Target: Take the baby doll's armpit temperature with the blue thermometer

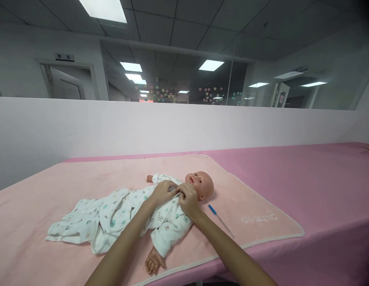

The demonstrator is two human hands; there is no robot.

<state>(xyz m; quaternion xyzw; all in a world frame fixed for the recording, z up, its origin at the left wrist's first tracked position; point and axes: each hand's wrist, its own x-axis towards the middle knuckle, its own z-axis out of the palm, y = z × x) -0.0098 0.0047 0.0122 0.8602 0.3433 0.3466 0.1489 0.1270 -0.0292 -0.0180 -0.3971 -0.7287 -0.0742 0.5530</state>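
Indoor room, institutional sort; by the look, a training room or care classroom, exact use not certain. Directly under left hand (165, 192) and right hand (188, 198): clothed baby doll (172, 209) on peach blanket (91, 178), laid over wide pink cover (291, 174) stretching well off to right of hands. Beyond hands, plain low white wall (172, 127); above it, long glass pane (175, 73) dotted with coloured hearts (205, 89), classroom-like. Rows of lights (130, 66) show in glass, seen through or mirrored, unclear. Far left beyond hands: doorway (69, 81), sign plate (64, 57) above, as in public buildings. High above hands: gridded panel ceiling (154, 26), flat light panel (105, 8), office type.
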